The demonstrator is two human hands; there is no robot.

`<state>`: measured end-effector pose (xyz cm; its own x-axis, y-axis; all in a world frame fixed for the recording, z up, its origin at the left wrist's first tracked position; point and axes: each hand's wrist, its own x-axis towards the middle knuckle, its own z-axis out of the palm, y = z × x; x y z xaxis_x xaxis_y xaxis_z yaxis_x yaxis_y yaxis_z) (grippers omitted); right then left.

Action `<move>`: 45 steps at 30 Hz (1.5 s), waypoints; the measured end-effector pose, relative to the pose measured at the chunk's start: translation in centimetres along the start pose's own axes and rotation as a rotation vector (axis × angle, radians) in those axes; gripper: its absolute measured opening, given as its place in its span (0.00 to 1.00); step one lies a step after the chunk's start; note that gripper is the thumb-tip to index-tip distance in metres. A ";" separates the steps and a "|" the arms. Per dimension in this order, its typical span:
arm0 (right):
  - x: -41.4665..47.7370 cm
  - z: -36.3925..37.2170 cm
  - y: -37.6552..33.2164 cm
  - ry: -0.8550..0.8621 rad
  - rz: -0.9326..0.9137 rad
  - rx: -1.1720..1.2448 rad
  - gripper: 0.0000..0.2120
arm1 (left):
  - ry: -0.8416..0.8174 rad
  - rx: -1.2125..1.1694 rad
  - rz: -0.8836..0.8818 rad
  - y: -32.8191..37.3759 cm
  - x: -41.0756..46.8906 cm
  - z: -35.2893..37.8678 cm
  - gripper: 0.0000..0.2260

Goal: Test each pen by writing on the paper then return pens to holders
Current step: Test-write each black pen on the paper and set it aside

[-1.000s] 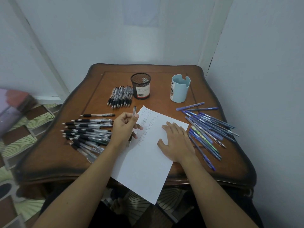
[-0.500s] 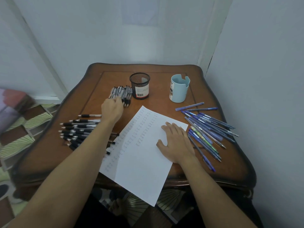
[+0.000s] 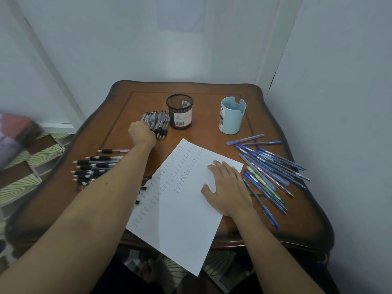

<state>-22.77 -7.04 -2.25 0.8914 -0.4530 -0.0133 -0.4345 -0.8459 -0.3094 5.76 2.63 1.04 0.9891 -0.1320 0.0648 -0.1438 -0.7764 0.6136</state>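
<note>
Left hand (image 3: pixel 141 133) in the upper centre-left of the frame, back of the hand to the camera, fingers curled down onto a bundle of black pens (image 3: pixel 158 123) lying just left of the black mesh holder (image 3: pixel 179 111). Its fingertips are hidden, so I cannot tell whether it grips a pen. Right hand (image 3: pixel 230 188) lies flat with straight fingers, pressing on the paper (image 3: pixel 180 225) at frame centre. The sheet's left part carries columns of small written marks, and its near edge overhangs the table (image 3: pixel 297 225). A second row of black pens (image 3: pixel 95 166) lies at centre-left, partly under the forearm. Blue pens (image 3: pixel 273 170) are fanned out at right, near the light blue holder (image 3: pixel 232 118). No pen shows standing in either holder. Judgement: testing is partway through, the hand either leaving or taking a pen at the bundle. The next move calls for one pen lifted without scattering its neighbours, brought to blank paper with the sheet pinned.
</note>
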 end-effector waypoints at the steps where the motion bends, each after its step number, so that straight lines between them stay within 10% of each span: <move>1: 0.0 0.0 0.0 0.002 0.000 -0.001 0.35 | -0.007 -0.003 0.008 0.0 0.0 0.1 0.07; 15: -0.2 -0.2 -0.1 -0.004 0.000 -0.015 0.35 | 0.147 -0.017 0.141 -2.2 -2.4 -2.5 0.10; 31: -0.1 -0.1 -0.2 -0.007 0.006 0.002 0.35 | -0.103 0.410 0.058 -4.5 -3.8 -5.5 0.07; 45: -0.2 -0.1 -0.1 -0.011 -0.004 0.000 0.32 | -0.227 -0.394 0.532 -1.8 -9.5 -4.4 0.22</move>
<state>-22.92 -6.93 -2.15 0.8945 -0.4466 -0.0230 -0.4311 -0.8476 -0.3093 -3.21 7.99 2.73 0.7502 -0.5911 0.2962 -0.5429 -0.2951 0.7862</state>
